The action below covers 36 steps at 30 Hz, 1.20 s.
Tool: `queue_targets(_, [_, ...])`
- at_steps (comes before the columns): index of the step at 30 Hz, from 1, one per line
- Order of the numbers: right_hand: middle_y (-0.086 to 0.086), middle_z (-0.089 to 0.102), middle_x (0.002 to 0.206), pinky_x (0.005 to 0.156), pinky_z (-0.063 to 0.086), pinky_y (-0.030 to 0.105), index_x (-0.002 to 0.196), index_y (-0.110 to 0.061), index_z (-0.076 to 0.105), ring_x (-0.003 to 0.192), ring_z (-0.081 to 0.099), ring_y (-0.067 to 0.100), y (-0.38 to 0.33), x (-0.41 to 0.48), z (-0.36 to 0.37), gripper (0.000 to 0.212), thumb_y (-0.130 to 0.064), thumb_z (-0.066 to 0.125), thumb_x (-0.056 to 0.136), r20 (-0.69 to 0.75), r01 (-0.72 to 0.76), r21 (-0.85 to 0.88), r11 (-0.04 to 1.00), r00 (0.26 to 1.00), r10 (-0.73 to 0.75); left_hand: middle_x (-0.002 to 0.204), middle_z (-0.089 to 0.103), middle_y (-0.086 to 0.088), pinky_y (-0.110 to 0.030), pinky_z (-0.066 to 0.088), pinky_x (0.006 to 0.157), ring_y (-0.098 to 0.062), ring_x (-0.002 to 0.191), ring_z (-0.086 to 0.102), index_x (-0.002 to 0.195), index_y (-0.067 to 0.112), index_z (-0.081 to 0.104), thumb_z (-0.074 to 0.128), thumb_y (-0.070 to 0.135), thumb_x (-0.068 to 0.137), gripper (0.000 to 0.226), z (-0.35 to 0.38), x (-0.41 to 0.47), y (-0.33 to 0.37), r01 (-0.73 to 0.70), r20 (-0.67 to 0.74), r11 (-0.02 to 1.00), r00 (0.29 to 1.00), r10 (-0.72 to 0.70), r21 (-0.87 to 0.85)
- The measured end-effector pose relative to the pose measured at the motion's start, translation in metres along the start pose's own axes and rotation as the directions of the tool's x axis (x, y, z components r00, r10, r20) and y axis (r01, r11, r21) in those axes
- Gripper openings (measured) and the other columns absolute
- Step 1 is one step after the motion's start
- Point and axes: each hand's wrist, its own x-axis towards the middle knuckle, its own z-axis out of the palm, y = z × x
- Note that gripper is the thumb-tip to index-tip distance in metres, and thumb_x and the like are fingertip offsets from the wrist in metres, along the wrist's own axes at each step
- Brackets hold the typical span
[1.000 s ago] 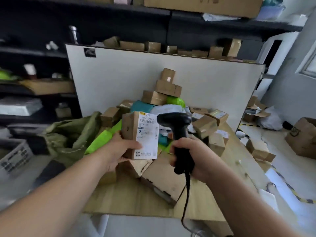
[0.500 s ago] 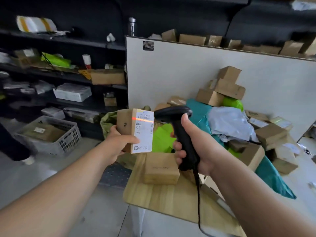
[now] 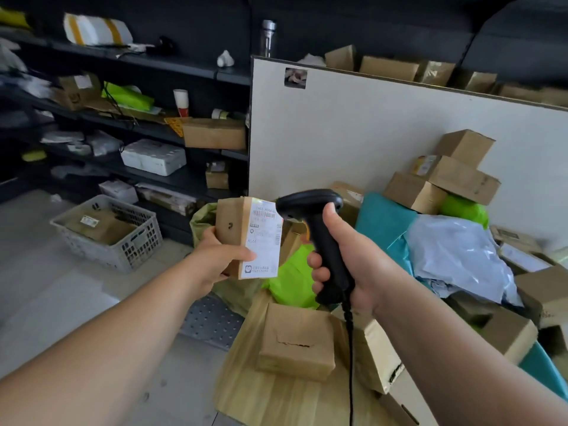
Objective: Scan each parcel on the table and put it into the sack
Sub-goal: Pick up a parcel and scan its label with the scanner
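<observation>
My left hand [image 3: 219, 259] grips a small cardboard parcel [image 3: 233, 232] with a white shipping label facing me. My right hand [image 3: 353, 265] grips a black corded barcode scanner [image 3: 319, 229] whose head sits just right of the label's top. Behind the parcel, the olive-green sack [image 3: 203, 219] gapes open beside the table's left edge, partly hidden by the parcel and my hand. On the wooden table [image 3: 276, 401] lie a brown box [image 3: 296, 342], lime-green bags [image 3: 292, 278], teal and pale blue mailers [image 3: 455, 256] and a stack of boxes [image 3: 442, 179].
A white board [image 3: 353, 133] stands upright behind the table. Dark shelving [image 3: 138, 124] with boxes and packets fills the left wall. A grey plastic crate [image 3: 107, 232] sits on the floor at left. A perforated mat [image 3: 212, 321] lies by the table.
My view has swung left, from the parcel pile toward the shelves and sack. The red scan line seen on the label half a second ago is gone. Both hands keep their holds.
</observation>
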Motion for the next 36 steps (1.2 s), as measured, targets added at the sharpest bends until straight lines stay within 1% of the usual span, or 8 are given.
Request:
queue_targets(4, [0.003,0.052,0.059,0.046,0.043,0.025,0.102,-0.013,0.057,0.041,0.043,0.015,-0.005,0.036,0.002,0.064,-0.073,0.053,0.080,0.006,-0.035,0.011,0.999,0.999,0.034,0.124,0.061,-0.003,-0.038,0.055,0.075,-0.023,0.101,0.063,0.138,0.023,0.035,0.079,0.001,0.070,0.084,-0.012,0.034,-0.006,0.044,-0.026,0.999,0.999,-0.043,0.019])
queue_targets(8, [0.003,0.051,0.058,0.047,0.042,0.024,0.101,-0.015,0.055,0.042,0.042,0.014,-0.009,0.081,0.011,0.060,-0.072,0.052,0.084,-0.022,-0.066,0.038,0.997,0.997,0.067,0.120,0.062,-0.003,-0.037,0.055,0.074,-0.024,0.100,0.064,0.135,0.021,0.038,0.078,0.002,0.071,0.078,-0.031,0.081,-0.005,0.076,-0.041,0.997,0.996,-0.075,0.020])
queue_targets(12, [0.003,0.051,0.059,0.045,0.043,0.025,0.104,-0.015,0.056,0.041,0.044,0.015,-0.009,0.138,0.027,0.061,-0.072,0.053,0.083,-0.083,-0.099,0.043,0.994,0.991,0.102,0.123,0.061,-0.002,-0.048,0.051,0.092,-0.025,0.105,0.062,0.135,0.023,0.039,0.082,0.013,0.068,0.081,-0.061,0.145,0.000,0.122,-0.081,0.989,0.990,-0.115,0.079])
queue_targets(19, [0.004,0.052,0.057,0.049,0.042,0.026,0.094,-0.015,0.055,0.045,0.045,0.017,-0.003,0.254,0.063,0.055,-0.069,0.056,0.085,-0.240,-0.159,0.029,0.987,0.957,0.162,0.128,0.058,-0.004,-0.032,0.049,0.066,-0.022,0.100,0.060,0.139,0.018,0.037,0.081,0.019,0.073,0.079,-0.094,0.255,0.001,0.184,-0.133,0.961,0.978,-0.159,0.206])
queue_targets(24, [0.006,0.056,0.065,0.054,0.046,0.028,0.106,-0.017,0.054,0.050,0.048,0.020,0.016,0.323,0.075,0.052,-0.066,0.056,0.088,-0.364,-0.192,-0.097,0.977,0.920,0.144,0.124,0.056,0.004,-0.044,0.049,0.093,-0.024,0.111,0.056,0.132,0.021,0.041,0.083,0.027,0.069,0.076,-0.093,0.316,-0.020,0.216,-0.101,0.930,0.976,-0.194,0.296])
queue_targets(28, [0.008,0.055,0.071,0.060,0.044,0.033,0.103,-0.019,0.055,0.054,0.047,0.021,0.033,0.360,0.078,0.045,-0.061,0.058,0.089,-0.415,-0.224,-0.150,0.963,0.898,0.144,0.129,0.057,-0.003,-0.037,0.046,0.080,-0.023,0.108,0.058,0.133,0.017,0.042,0.080,0.020,0.074,0.070,-0.082,0.351,-0.042,0.261,-0.043,0.924,0.965,-0.259,0.281])
queue_targets(31, [0.008,0.055,0.071,0.054,0.045,0.029,0.105,-0.016,0.055,0.054,0.048,0.019,0.042,0.379,0.076,0.047,-0.060,0.055,0.091,-0.429,-0.243,-0.233,0.942,0.895,0.125,0.127,0.058,-0.002,-0.034,0.043,0.076,-0.024,0.110,0.058,0.131,0.018,0.043,0.081,0.021,0.074,0.068,-0.076,0.372,-0.062,0.287,-0.009,0.914,0.955,-0.297,0.286])
queue_targets(36, [0.006,0.057,0.073,0.051,0.044,0.028,0.107,-0.021,0.055,0.057,0.051,0.019,0.053,0.399,0.071,0.043,-0.061,0.052,0.092,-0.436,-0.279,-0.345,0.896,0.893,0.110,0.102,0.061,0.000,-0.026,0.047,0.066,-0.016,0.085,0.060,0.105,0.022,0.045,0.076,0.013,0.079,0.042,-0.059,0.396,-0.094,0.328,0.064,0.907,0.932,-0.356,0.265])
